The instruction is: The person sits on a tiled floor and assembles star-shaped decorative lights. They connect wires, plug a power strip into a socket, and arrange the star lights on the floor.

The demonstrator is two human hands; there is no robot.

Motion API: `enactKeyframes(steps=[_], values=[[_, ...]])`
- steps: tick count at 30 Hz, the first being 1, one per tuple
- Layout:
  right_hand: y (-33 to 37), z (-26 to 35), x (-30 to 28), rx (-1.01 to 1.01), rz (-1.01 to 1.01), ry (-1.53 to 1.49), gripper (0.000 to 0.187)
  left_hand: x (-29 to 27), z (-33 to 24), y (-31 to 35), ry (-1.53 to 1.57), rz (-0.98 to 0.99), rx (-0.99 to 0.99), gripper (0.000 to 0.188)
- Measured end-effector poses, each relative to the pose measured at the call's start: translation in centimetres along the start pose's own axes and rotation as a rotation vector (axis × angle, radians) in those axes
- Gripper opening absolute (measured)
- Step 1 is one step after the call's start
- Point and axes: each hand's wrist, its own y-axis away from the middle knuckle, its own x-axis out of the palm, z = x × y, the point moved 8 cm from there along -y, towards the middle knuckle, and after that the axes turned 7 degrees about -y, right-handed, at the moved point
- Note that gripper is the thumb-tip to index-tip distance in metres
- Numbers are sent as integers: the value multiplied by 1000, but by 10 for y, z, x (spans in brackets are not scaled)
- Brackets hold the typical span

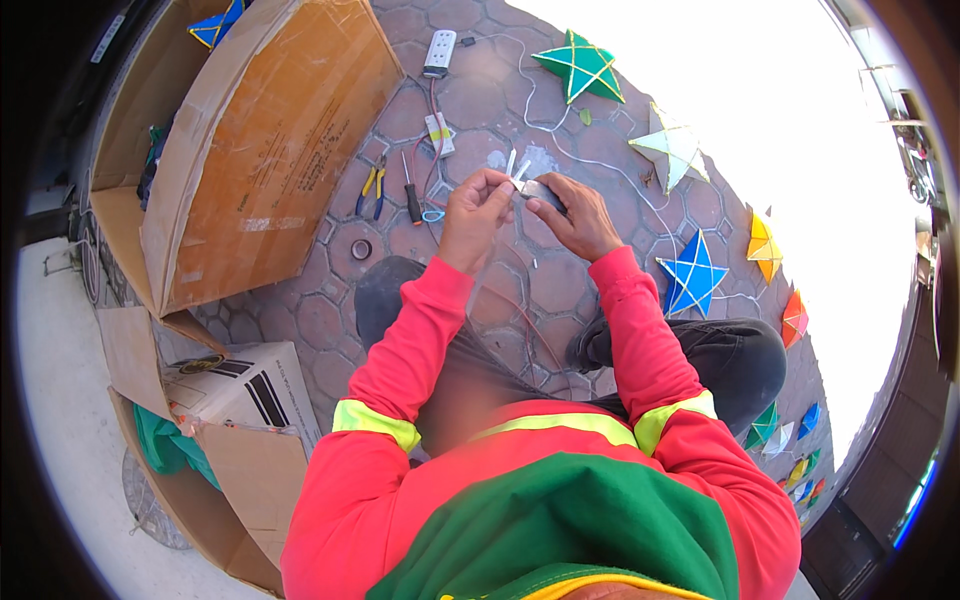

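In front of my crossed legs, both hands meet over the paving. My left hand [475, 216] pinches a small white piece [518, 182] with thin white ends pointing up; it looks like a bit of cord, but its exact kind is unclear. My right hand [580, 215] is closed around a dark grey handheld tool [545, 195], its tip against the white piece. Fingers hide most of that tool. Just left of my left hand lie a screwdriver [410, 190] and yellow-and-blue pliers [371, 188]. A roll of dark tape [361, 249] rests nearer my left knee.
A large cardboard box [270, 150] stands at the left, with an open carton [255, 470] below it. A white power strip [439, 52] lies ahead. Along a white cord [590, 160] at the right sit star lanterns, including a green one [581, 68] and a blue one [692, 275].
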Motion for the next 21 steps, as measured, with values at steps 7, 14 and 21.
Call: enactKeyframes(steps=[7,14,21], values=[[2,-1,-1,17,26,-15,35,-3,6,0,24,37,-55,7],[33,-150,19,282,-220,-313,41,-22,7,-6,-158,-111,-62,12],[143,-288,146,648,308,280,51,-13,9,0,-237,-31,-19,12]])
